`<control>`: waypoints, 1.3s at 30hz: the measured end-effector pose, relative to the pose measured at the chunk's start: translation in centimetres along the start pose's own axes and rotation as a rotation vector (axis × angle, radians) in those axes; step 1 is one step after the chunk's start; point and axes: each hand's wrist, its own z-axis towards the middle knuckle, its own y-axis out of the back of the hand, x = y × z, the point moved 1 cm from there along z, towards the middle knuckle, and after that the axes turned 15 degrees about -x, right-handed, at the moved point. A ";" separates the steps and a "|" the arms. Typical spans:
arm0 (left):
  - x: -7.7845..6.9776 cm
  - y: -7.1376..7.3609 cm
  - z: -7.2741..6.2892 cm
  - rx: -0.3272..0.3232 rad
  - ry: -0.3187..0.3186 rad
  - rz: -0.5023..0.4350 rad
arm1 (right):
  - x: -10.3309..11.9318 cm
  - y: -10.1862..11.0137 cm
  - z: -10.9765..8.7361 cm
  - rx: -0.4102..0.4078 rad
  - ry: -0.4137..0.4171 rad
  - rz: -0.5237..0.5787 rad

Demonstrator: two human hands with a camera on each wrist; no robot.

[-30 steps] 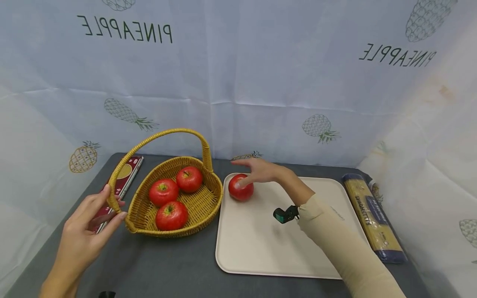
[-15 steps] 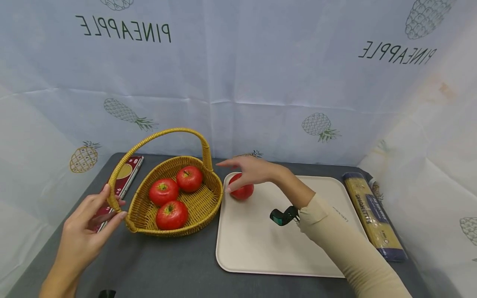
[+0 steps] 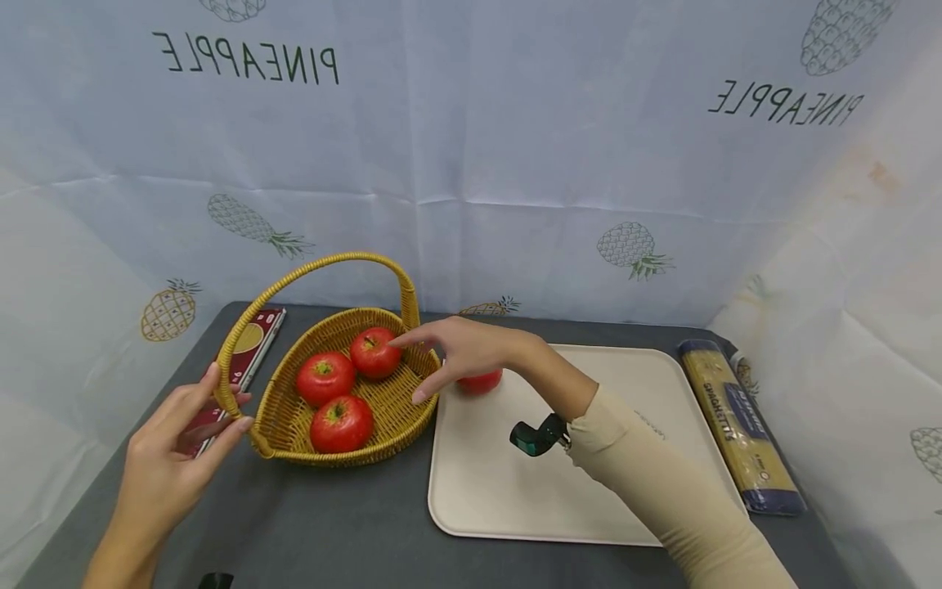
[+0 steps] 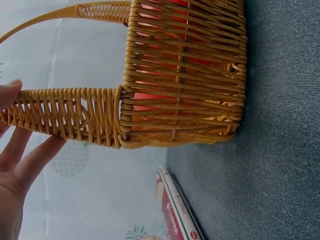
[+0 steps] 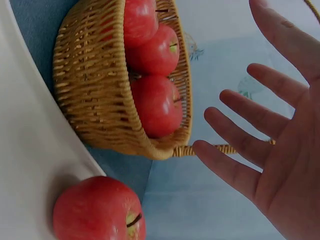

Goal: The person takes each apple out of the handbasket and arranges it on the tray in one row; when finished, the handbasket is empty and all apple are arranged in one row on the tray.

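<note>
A yellow wicker basket [image 3: 397, 401] with a tall arched handle [image 3: 268, 296] holds three red apples [image 3: 342, 424]. My left hand [image 3: 165, 450] grips the near-left end of that handle between thumb and fingers; the left wrist view shows the fingers [image 4: 37, 155] against the weave. Over the basket's right rim hovers my right hand [image 3: 467, 352], fingers spread, holding nothing. Its fingertips overlap the rearmost apple [image 3: 374, 353] in the head view, but stand apart from the basket in the right wrist view. Another apple [image 5: 97, 210] sits on the beige tray [image 3: 530, 491], partly hidden behind the right hand.
A bag of spaghetti [image 3: 736, 433] lies along the tray's right side. Behind the left hand, a red box [image 3: 250, 348] lies at the table's left edge. A white pineapple-print cloth [image 3: 515, 164] hangs around the back and sides of the grey table [image 3: 331, 532].
My right hand has moved left from above the tray's apple to over the basket's right rim, its fingers still spread. The left hand keeps its grip on the handle.
</note>
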 end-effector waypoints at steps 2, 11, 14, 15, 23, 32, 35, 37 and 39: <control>0.0 0.0 0.0 -0.003 0.000 -0.013 | 0.3 -0.4 0.3 0.017 0.020 0.013; -0.1 -0.2 0.0 -0.008 0.017 -0.028 | 1.6 -2.0 1.5 0.089 0.057 0.044; -0.1 -0.2 0.0 -0.007 0.022 -0.024 | 2.1 -2.3 2.0 0.108 0.059 0.025; -0.1 -0.3 0.0 -0.007 0.023 -0.025 | 2.2 -2.3 2.2 0.115 0.058 0.018; -0.1 -0.4 0.1 -0.005 0.024 -0.043 | 2.3 -3.1 3.9 0.163 0.045 0.009; -0.3 -0.1 0.0 -0.016 0.019 -0.050 | 2.4 -4.6 5.6 0.207 0.071 0.062; -0.3 -0.1 0.0 -0.015 0.020 -0.057 | 2.5 -4.8 6.2 0.226 0.065 0.074; -0.3 -0.1 0.0 -0.015 0.018 -0.061 | 2.7 -4.8 6.6 0.240 0.066 0.071; -0.4 -0.1 0.0 -0.016 0.016 -0.061 | 2.8 -4.8 7.1 0.250 0.061 0.061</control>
